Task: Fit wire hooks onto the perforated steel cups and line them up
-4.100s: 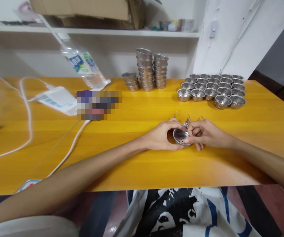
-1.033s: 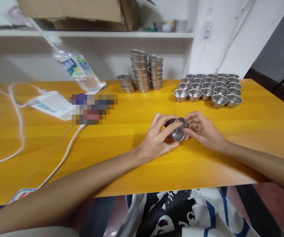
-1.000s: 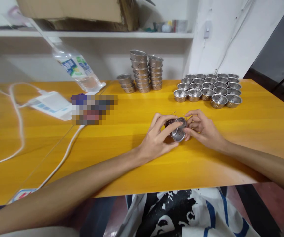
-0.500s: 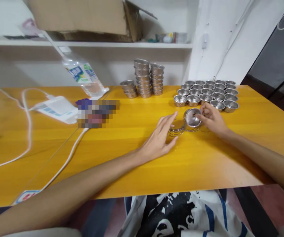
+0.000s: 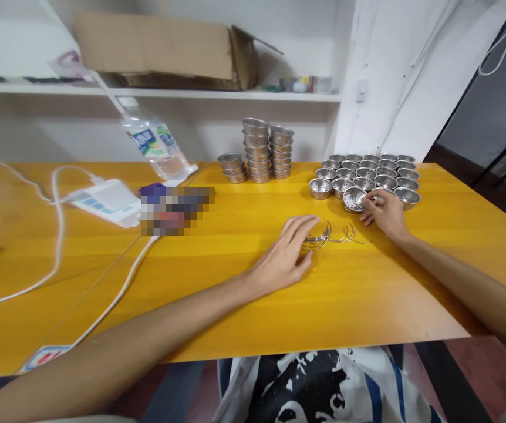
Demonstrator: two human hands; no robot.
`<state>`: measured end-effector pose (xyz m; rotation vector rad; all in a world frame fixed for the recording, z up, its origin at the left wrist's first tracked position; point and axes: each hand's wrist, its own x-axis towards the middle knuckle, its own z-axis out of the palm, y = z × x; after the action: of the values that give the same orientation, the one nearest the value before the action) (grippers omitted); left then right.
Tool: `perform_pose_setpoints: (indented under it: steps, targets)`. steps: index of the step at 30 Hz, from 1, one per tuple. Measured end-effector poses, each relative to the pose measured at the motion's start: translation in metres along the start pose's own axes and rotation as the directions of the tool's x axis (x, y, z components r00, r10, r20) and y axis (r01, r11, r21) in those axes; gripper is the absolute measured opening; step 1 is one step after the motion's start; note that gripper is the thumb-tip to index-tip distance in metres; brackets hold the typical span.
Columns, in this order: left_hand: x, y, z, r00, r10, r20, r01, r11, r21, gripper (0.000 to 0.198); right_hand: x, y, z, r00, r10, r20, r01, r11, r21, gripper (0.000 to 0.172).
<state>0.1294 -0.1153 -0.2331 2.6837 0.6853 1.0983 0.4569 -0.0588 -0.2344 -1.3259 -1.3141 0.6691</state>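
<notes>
My right hand (image 5: 383, 210) pinches the rim of a small perforated metal cup (image 5: 354, 199), tilted with its inside toward me. It is held at the front of several rows of like cups (image 5: 366, 174), which stand upright on the yellow table (image 5: 253, 317). My left hand (image 5: 286, 249) rests on the table with fingers apart and curved, beside a cluster of thin wire rings (image 5: 317, 239). Whether its fingertips touch the rings I cannot tell. Several loose curved wires (image 5: 346, 235) lie to the right of that cluster, between my hands.
Stacked metal cups (image 5: 258, 153) stand at the back centre. A plastic bottle (image 5: 158, 144) leans at the back left, near a white box (image 5: 107, 201) and a white cable (image 5: 57, 235). A cardboard box (image 5: 160, 50) sits on the shelf (image 5: 191, 93) behind.
My right hand has carried the cup away from the wires to the front of the cup rows and turned it. My left hand stays by the rings, its fingers a little more curved.
</notes>
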Motion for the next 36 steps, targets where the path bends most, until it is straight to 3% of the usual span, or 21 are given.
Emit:
perform_pose_setpoints:
  steps: [6,13,17,21,23,25,28,30,33,36]
  targets:
    - [0.0,0.002,-0.002,0.999,-0.006,0.032,0.005,1.0,0.02,0.076,-0.001,0.002,0.0,0.999,-0.01,-0.039,0.01,1.0,0.005,0.049]
    - [-0.001,0.003,-0.002,0.997,-0.04,0.068,0.039,0.999,0.028,0.068,-0.005,0.002,-0.002,0.993,-0.007,-0.114,-0.008,0.991,-0.131,0.036]
    - [-0.001,0.004,-0.005,0.993,-0.08,0.09,0.079,0.997,0.022,0.066,-0.005,0.0,-0.005,0.991,-0.016,-0.13,-0.008,0.983,-0.184,0.039]
    - [0.0,0.006,-0.004,0.994,-0.091,0.053,0.09,0.996,0.013,0.059,-0.009,-0.007,-0.007,0.963,-0.187,-0.194,0.098,0.915,-0.392,0.033]
    - [0.0,0.006,-0.004,0.994,-0.106,0.014,0.106,0.994,0.009,0.052,-0.014,-0.011,-0.005,0.946,-0.305,-0.108,0.224,0.858,-0.462,0.03]
    - [0.001,0.0,-0.006,0.99,-0.134,-0.046,0.135,0.991,0.01,0.044,-0.021,-0.012,0.001,0.916,-0.392,0.091,0.385,0.788,-0.481,0.031]
    - [0.011,-0.031,-0.02,0.964,-0.191,-0.183,0.197,0.98,0.014,0.039,-0.035,-0.014,0.011,0.798,-0.454,0.395,0.599,0.662,-0.45,0.033]
    - [0.029,-0.066,-0.039,0.91,-0.277,-0.307,0.285,0.958,-0.02,0.042,-0.042,-0.014,0.016,0.717,-0.473,0.512,0.691,0.579,-0.433,0.034]
    - [0.073,-0.124,-0.073,0.769,-0.419,-0.482,0.454,0.889,-0.049,0.054,-0.048,-0.016,0.018,0.634,-0.489,0.599,0.768,0.485,-0.418,0.038]
    - [0.124,-0.165,-0.098,0.733,-0.421,-0.535,0.523,0.851,0.047,0.076,-0.048,-0.017,0.016,0.588,-0.506,0.631,0.804,0.452,-0.387,0.04]
